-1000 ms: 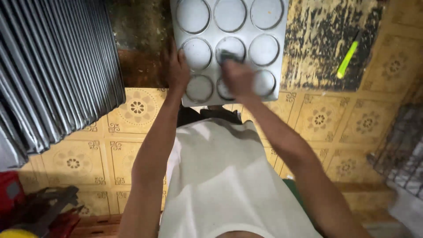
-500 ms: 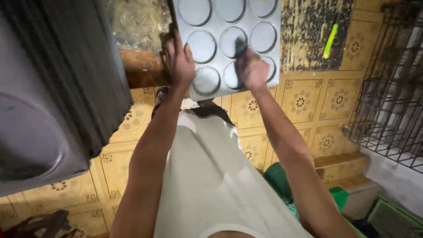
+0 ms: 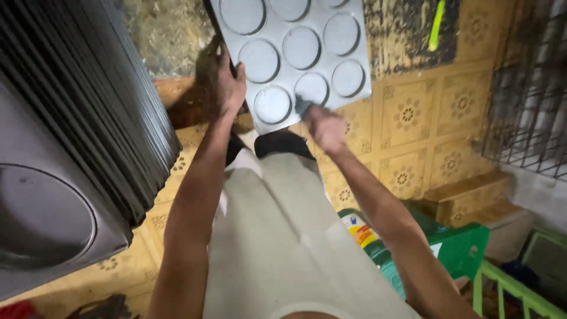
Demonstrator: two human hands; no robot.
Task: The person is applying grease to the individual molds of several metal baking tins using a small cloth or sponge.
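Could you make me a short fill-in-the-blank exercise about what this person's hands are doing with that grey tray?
1. The left hand grips the grey tray by its ____ edge.
2. The hollows in the tray are ____ in shape.
3. The right hand presses a small dark thing, too blurred to name, against a hollow in the row ____ to the person.
4. The floor tiles are ____ with a flower pattern.

Missing words: left; round; nearest; yellow

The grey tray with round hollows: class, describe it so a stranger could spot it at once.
Look at the yellow patterned floor tiles, just above the person's two hands. The grey tray lies there, its edge gripped by the left hand, with the right hand at its near corner. Only it has rows of shallow round hollows.
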